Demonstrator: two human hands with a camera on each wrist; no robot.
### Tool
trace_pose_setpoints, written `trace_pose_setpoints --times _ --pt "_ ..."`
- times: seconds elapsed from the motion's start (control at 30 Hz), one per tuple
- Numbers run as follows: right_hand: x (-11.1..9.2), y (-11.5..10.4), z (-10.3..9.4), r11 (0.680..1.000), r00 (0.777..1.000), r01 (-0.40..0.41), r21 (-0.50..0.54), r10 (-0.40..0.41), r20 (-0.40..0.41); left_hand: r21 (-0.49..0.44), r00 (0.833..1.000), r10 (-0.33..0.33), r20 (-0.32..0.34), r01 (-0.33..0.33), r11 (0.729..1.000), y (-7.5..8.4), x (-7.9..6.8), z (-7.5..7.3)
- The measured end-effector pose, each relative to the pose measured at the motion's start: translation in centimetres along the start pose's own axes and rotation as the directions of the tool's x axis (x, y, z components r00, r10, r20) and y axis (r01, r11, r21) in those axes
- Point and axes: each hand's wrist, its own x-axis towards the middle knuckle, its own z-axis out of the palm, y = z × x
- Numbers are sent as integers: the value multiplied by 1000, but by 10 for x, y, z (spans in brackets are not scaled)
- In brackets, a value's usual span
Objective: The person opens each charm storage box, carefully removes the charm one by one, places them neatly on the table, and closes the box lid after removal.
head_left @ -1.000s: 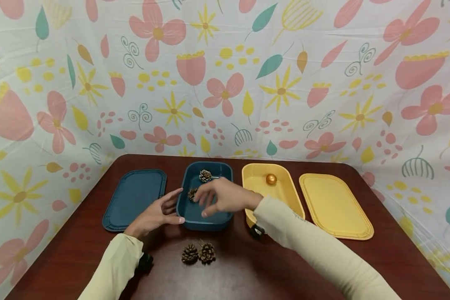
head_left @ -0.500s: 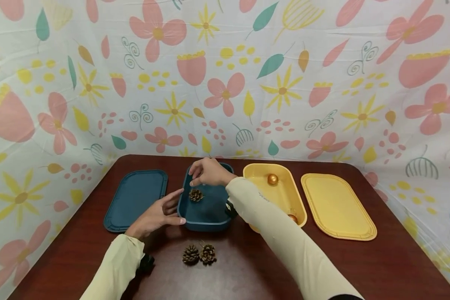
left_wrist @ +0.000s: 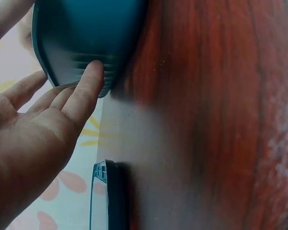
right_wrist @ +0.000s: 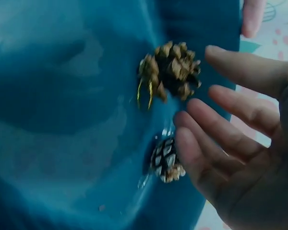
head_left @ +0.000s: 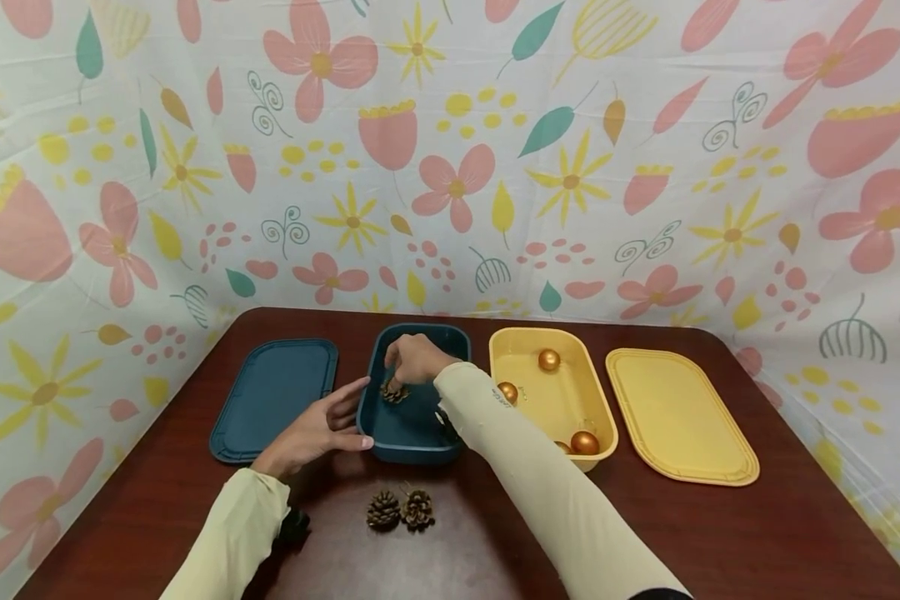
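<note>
The dark red-brown table [head_left: 720,542] is bearing a blue container [head_left: 420,452] at 11 o'clock, a yellow container [head_left: 551,400] sitting at its 3 o'clock. At the blue rim's 8 o'clock, the left hand [head_left: 311,433] is touching with extended fingers, grasping nothing. Inside, the right hand [head_left: 418,358] is hovering, released, beside a gold-looped pinecone [right_wrist: 177,69] and a pale-tipped pinecone [right_wrist: 165,158], seemingly arranging them; next, lifting clear toward the loose pinecones [head_left: 383,510] lying at 6 o'clock seems called for.
</note>
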Motion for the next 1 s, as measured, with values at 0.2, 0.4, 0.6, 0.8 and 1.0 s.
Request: trace_pose_setpoints --times 0.2,0.4,0.6,0.8,1.0 --pt "4 3 3 997 996 -27 -69 32 82 3 1000 15 12 -15 1000 -1 0 0" --pt "5 4 11 992 996 -39 -117 47 71 3 1000 16 18 -16 1000 -3 -1 2" --pt "6 3 20 984 999 -7 -178 16 49 9 1000 8 10 -9 1000 -5 -2 4" --pt "4 2 13 989 999 -19 -144 24 34 16 1000 19 6 -19 1000 -3 2 4" --pt "-1 -2 -5 996 1000 14 -88 -13 13 29 1000 19 5 -19 999 -2 -1 0"
